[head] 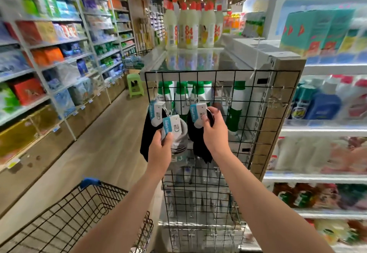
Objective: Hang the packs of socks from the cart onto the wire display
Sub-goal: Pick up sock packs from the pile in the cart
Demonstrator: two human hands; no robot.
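Note:
A black wire display (246,113) covers the end of a shelf unit in front of me. A black sock pack (151,131) with a white and teal card hangs at its upper left. My left hand (161,145) is shut on a grey sock pack (176,133) just right of it. My right hand (213,131) grips another black sock pack (198,133) by its card, held up against the grid near a hook. The black wire cart (79,219) stands at the lower left; I cannot see its contents.
Metal hooks (278,101) stick out of the grid at several heights. Shelves of boxed goods (49,54) line the aisle's left side. Bottles fill the shelves on the right (321,105). A green stool (135,84) stands far down the wooden floor.

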